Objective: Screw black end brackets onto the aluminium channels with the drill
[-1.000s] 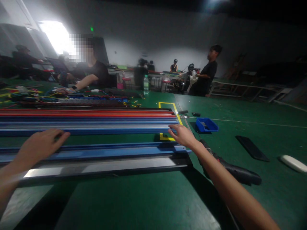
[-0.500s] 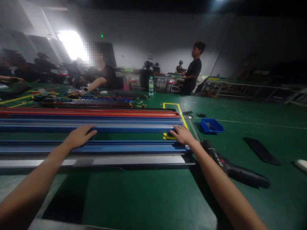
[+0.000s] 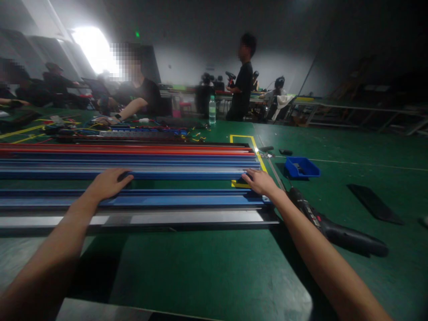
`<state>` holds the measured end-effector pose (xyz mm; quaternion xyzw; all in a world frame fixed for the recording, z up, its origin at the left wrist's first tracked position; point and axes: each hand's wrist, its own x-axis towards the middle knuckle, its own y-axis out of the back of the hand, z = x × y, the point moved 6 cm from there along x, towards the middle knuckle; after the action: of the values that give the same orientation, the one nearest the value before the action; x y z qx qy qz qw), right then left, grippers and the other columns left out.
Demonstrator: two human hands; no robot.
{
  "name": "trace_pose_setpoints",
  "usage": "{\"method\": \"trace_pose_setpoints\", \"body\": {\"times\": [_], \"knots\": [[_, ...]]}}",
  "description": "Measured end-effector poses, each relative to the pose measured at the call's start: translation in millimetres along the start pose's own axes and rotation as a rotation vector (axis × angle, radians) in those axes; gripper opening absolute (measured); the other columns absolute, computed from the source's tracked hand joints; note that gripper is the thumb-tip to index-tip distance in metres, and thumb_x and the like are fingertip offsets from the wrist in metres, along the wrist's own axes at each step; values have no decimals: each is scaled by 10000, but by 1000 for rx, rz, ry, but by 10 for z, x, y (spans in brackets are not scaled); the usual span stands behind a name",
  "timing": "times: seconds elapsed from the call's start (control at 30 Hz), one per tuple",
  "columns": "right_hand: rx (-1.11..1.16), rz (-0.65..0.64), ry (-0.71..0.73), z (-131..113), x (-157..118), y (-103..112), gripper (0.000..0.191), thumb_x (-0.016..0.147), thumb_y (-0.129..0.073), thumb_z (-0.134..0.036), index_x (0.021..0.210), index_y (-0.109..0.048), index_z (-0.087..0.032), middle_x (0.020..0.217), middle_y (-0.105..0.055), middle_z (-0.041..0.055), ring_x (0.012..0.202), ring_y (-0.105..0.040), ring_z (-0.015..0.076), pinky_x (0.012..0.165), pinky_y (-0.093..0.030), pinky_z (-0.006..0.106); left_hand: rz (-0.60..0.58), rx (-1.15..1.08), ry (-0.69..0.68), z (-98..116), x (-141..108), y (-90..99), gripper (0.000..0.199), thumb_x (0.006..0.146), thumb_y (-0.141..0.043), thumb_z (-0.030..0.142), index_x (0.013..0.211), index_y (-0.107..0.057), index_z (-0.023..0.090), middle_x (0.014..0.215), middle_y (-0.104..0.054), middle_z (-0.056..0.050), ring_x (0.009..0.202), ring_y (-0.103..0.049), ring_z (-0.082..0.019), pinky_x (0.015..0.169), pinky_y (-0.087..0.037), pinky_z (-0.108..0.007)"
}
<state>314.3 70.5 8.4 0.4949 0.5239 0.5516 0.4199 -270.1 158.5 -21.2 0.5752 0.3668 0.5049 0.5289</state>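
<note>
So the far blue rails (image 3: 187,174) end near the yellow tape (image 3: 241,136), and a strip of green surface (image 3: 207,272) separates them from the near blue rail (image 3: 187,199). You've got a wide stretch of surface on your side of the silver rail (image 3: 200,217), but the drill (image 3: 334,227) sits right beside your right forearm. Far blue rails are under your fingertips: left hand (image 3: 109,183) partway along, right hand (image 3: 261,182) at the end. Neither's clenched; can't tell if they're gripping, tbh.

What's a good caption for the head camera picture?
Left hand and right hand at long blue bars, a black drill lying on the green table.
</note>
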Motion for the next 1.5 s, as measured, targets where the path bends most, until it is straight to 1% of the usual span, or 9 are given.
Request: {"method": "trace_pose_setpoints", "body": {"times": [0.23, 0.47, 0.73, 0.83, 0.97, 1.1, 1.17, 1.3, 1.5], "knots": [[8, -17, -1, 6, -1, 6, 619, 1126, -311, -530, 1455, -638, -121, 1495, -625, 182, 1362, -613, 351, 1152, -445, 454, -26, 62, -6, -5, 3, -8, 797, 963, -301, 638, 1349, -655, 37, 1396, -662, -229, 1316, -578, -367, 1165, -406, -508], [31, -44, 2, -3, -14, 28, 602, 1135, -279, -538, 1380, -686, -169, 1396, -704, 157, 1275, -677, 332, 1074, -496, 424, -43, 99, -24, 45, -5, 23, 801, 965, -268, 628, 1279, -703, 34, 1310, -700, -234, 1235, -614, -358, 1129, -429, -497], [18, -81, 4, -19, -43, 44, 648, 1121, -287, -584, 1385, -675, -138, 1371, -709, 195, 1220, -700, 365, 1046, -512, 457, -48, 98, -41, 23, -1, 22, 772, 974, -290, 614, 1215, -730, 26, 1270, -725, -239, 1212, -630, -349, 1132, -431, -489], [21, -100, 16, -37, -69, 50, 730, 1089, -314, -663, 1404, -657, -101, 1399, -680, 233, 1234, -689, 391, 1053, -511, 475, -53, 98, -30, 18, -14, 31, 775, 985, -286, 621, 1218, -735, 34, 1265, -730, -238, 1204, -635, -357, 1110, -445, -503], [52, -127, 40, -49, -104, 61, 981, 976, -404, -828, 1541, -534, -36, 1553, -528, 283, 1409, -546, 445, 1159, -439, 519, -67, 105, 4, 14, -27, 45, 801, 992, -276, 627, 1236, -733, 16, 1277, -724, -253, 1210, -633, -371, 1104, -448, -507], [47, -189, 49, -49, -118, 74, 1114, 910, -473, -878, 1604, -439, -7, 1605, -454, 288, 1458, -489, 453, 1191, -417, 519, -91, 118, 30, 14, -29, 50, 818, 994, -263, 647, 1224, -741, 25, 1270, -723, -247, 1198, -635, -370, 1092, -456, -499], [35, -218, 59, -61, -124, 93, 1109, 908, -474, -881, 1593, -452, -10, 1572, -500, 291, 1405, -550, 451, 1149, -461, 511, -98, 125, 46, 14, -31, 54, 825, 994, -259, 654, 1219, -743, 25, 1268, -722, -248, 1190, -637, -376, 1086, -459, -504], [14, -234, 80, -104, -149, 149, 1024, 925, -458, -872, 1501, -558, -32, 1357, -684, 291, 1209, -692, 441, 1006, -548, 509, -109, 131, 81, 16, -40, 63, 828, 993, -249, 656, 1222, -741, 30, 1283, -716, -252, 1196, -636, -397, 1055, -478, -520], [-28, -222, 71, -164, -197, 208, 846, 972, -466, -813, 1305, -684, -67, 1112, -775, 264, 1043, -755, 423, 877, -584, 485, -107, 140, 112, 44, -62, 99, 797, 993, -262, 649, 1222, -745, 58, 1291, -722, -233, 1194, -655, -372, 1048, -491, -496]]}}
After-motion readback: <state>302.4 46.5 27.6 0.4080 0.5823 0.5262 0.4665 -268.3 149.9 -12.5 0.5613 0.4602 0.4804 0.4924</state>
